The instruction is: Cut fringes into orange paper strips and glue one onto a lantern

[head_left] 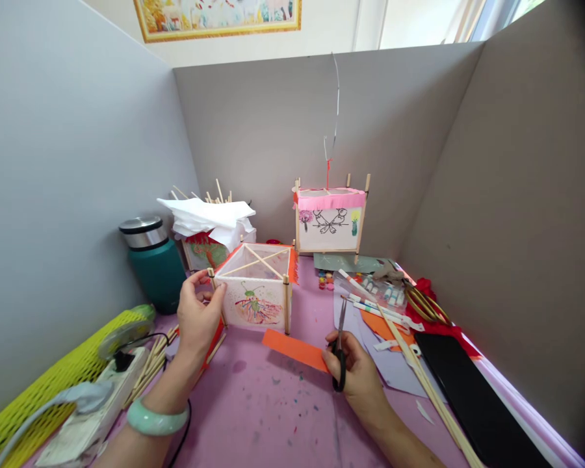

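In front of me stands a paper lantern (263, 300) with a wooden stick frame, crossed sticks on top and an insect drawing on its near side. Orange fringed paper runs along its right upper edge. My left hand (201, 312) grips the lantern's left corner post between thumb and fingers. To the right, my right hand (355, 367) holds black-handled scissors (338, 364), blades pointing up, along with an orange paper strip (295, 350) that reaches left toward the lantern's base. Whether the scissors' blades are fully closed is hard to make out.
Behind stands a second lantern (329, 227) with pink trim and a wire. A teal bottle (156, 273) and white paper (207, 218) are at left, above a power strip (92, 403). Markers (370, 305), gold-handled scissors (426, 304), sticks (419, 377) and a black phone (468, 396) lie right.
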A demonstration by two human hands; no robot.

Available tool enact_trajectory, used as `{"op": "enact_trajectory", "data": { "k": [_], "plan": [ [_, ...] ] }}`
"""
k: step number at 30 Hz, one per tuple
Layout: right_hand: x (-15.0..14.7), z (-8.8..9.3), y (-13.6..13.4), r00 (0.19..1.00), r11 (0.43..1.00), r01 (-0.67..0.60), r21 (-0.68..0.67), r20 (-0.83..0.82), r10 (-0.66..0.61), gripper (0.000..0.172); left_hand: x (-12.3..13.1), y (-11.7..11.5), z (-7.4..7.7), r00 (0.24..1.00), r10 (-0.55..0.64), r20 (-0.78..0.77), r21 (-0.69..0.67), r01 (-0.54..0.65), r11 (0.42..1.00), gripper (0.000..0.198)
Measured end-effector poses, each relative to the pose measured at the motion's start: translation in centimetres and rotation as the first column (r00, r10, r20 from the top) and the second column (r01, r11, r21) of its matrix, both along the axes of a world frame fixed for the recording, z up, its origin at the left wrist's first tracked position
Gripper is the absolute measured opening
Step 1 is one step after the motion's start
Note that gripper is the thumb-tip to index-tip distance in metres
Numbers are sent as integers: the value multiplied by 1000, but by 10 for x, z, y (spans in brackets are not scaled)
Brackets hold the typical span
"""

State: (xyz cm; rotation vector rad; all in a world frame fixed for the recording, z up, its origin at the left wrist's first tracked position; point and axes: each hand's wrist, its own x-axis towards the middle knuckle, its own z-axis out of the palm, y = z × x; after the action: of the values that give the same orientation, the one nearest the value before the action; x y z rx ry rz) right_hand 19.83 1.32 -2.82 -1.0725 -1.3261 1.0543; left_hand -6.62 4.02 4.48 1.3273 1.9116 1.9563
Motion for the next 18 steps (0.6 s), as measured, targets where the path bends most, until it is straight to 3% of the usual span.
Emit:
{"op": "enact_trajectory", "data": {
  "k": [2,5,11,18],
  "plan": [
    [0,-1,0,1000,1000,6,-12,-3,-6,26,-3,-2,-3,1000,5,11,-99,-4,995,49],
    [0,-2,0,1000,1000,10,-23,-5,-10,28,-6,-3,-7,999,13,-38,-191,-20,981,38],
    [1,-5,1,1000,1000,22,-7,7,-22,26,-7,-3,-7,987,85,-138,-205,-112,972,24],
    [1,-6,2,1000,1000,-1,-12,6,1,26,-3,5,-4,946,234,-224,-176,-275,945,24]
  ]
}}
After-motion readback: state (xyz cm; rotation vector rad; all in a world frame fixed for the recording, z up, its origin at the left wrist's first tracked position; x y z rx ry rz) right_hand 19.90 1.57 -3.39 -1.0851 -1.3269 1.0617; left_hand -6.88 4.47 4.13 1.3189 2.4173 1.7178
